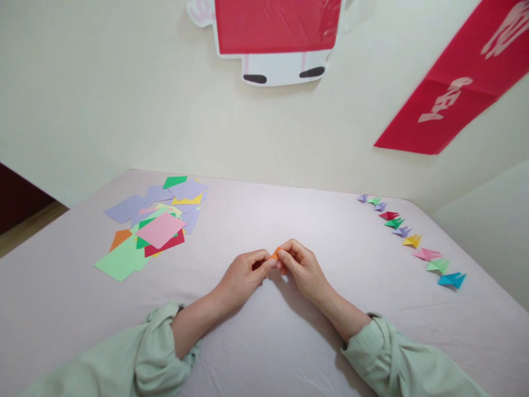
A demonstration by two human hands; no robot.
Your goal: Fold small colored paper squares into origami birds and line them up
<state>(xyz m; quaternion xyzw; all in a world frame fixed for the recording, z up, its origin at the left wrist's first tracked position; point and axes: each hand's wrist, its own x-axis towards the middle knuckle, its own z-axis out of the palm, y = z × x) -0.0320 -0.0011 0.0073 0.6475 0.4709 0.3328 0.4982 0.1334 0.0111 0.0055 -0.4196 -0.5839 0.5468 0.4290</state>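
Two pale green sleeves, the left sleeve (136,358) and the right sleeve (397,358), lie pushed up on the forearms at the near edge of the table (256,215). Past them the left hand (242,278) and the right hand (303,270) meet over the middle of the cloth. Their thumbs and fingertips are drawn close together and pinch one small orange paper piece (275,253) between them. The piece is mostly hidden by the fingers, so its shape cannot be told.

To the right of the orange paper piece, well apart from it, runs one row of folded figures (412,240), ten in all: three lilac, three green, and one each of red, yellow, pink and blue. The row slants from the far edge toward the right edge, each figure just beside the next.

To the left of the orange paper piece and farther back lies one loose pile of flat sheets (161,229), overlapping too much to count. Lilac, green, yellow, red and orange sheets show there, with a pink square on top.

Bare cloth lies on both sides of the orange paper piece, between it and the pile, and between it and the row. Beyond it the table's far edge meets the wall (124,82), which carries one red banner (450,94) and one red-and-white cut-out (281,33).
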